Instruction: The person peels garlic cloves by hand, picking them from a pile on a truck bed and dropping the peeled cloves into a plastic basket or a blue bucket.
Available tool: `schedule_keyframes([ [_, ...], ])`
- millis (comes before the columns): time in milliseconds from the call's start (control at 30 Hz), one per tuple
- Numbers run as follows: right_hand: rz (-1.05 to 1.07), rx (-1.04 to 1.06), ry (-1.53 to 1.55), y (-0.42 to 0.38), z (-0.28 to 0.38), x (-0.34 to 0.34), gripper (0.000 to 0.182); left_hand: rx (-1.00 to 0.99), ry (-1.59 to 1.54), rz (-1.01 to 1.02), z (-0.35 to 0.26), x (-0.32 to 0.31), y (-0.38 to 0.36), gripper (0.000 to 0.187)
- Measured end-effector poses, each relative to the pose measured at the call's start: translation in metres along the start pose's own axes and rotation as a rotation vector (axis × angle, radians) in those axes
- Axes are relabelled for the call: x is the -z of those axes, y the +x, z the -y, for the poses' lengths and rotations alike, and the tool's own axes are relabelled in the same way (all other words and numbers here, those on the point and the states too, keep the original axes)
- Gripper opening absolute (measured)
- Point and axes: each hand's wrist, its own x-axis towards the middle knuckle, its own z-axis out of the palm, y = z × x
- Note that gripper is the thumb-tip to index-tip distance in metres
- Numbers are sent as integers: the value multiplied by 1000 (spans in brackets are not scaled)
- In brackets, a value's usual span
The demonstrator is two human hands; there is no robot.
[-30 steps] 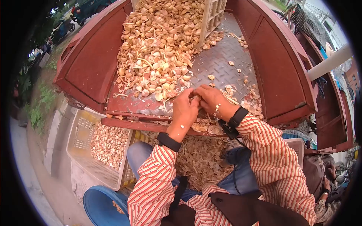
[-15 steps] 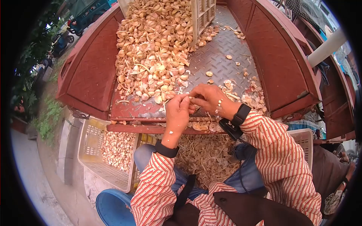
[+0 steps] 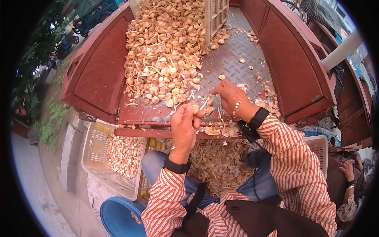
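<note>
Between the thumb and fingers of my left hand (image 3: 183, 124), closed, is a pale garlic clove (image 3: 195, 108), just above the front edge of the metal truck bed. My right hand (image 3: 235, 100) is a short way to the right, over the bed, with its fingers apart and nothing visible in them. Near its fingertips lie bits of garlic skin and a stem (image 3: 205, 103). Ahead of my left hand spreads a big heap of garlic cloves (image 3: 164, 55), some still in their skins.
Red side panels (image 3: 290, 59) flank the bed. A pale plastic crate (image 3: 215, 19) stands at the heap's right. Below left are a crate (image 3: 92, 158) containing garlic cloves and a blue bucket (image 3: 114, 217). Dry skins (image 3: 217, 166) lie between my knees. Another person's hand (image 3: 347, 170) shows far right.
My hands were together over the clove and have come apart. The right hand moved right and slightly forward, its fingers opening. The left hand keeps the clove, now more visible.
</note>
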Motion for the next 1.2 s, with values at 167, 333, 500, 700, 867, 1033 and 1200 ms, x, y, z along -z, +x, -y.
schedule_keyframes([
  [167,81,-59,-73,0,-3,4,15,-136,68,-104,-46,31,-21,22],
  [333,153,77,-69,6,-6,-10,15,-317,945,-672,-111,169,-32,28],
  [500,351,-58,-79,18,2,-17,17,-244,856,-345,-89,99,-41,29],
  [700,295,-25,195,3,48,-12,26,94,588,73,-5,14,-18,30],
  [867,324,127,159,-9,47,-12,19,48,645,-11,10,13,-17,27],
  [1033,345,85,-44,-12,48,-9,30,-105,619,-105,16,10,-22,22],
  [1200,651,-131,-450,-10,55,18,30,-212,582,-451,-64,97,-20,18],
])
